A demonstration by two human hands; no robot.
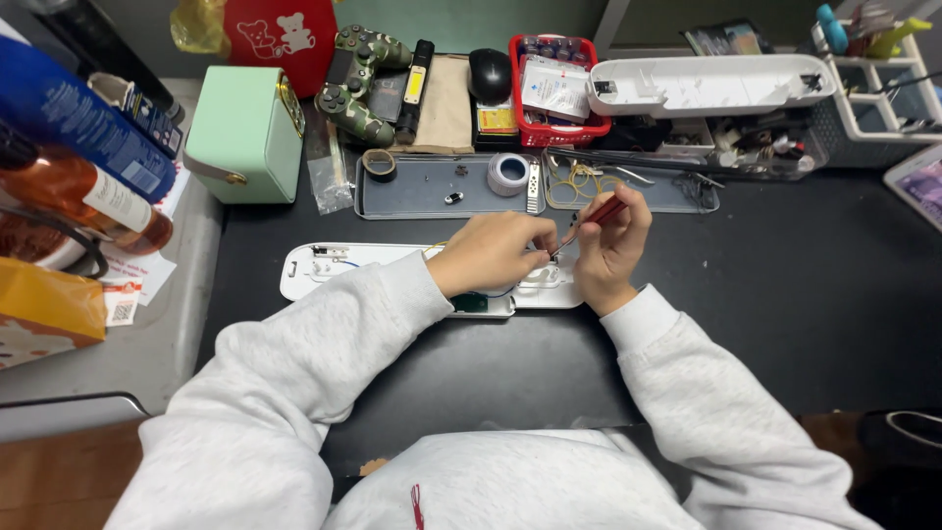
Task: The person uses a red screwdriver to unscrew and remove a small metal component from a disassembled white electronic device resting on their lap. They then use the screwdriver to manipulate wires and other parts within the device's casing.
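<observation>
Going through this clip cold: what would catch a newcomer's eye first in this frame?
First the two hands at the centre of the black desk: the right hand holds a red-handled screwdriver tip-down, while the left hand steadies an opened long white device shell with thin wires showing. Behind them lie a grey parts tray holding a roll of tape, a camouflage game controller and a red basket.

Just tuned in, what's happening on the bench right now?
A person in a grey sweatshirt is working on an opened white plastic housing lying on the black table. The right hand holds a red-handled tool with its tip down at the housing's inside, while the left hand rests on the housing beside the tip. A matching white cover lies further back, behind a grey parts tray.
</observation>
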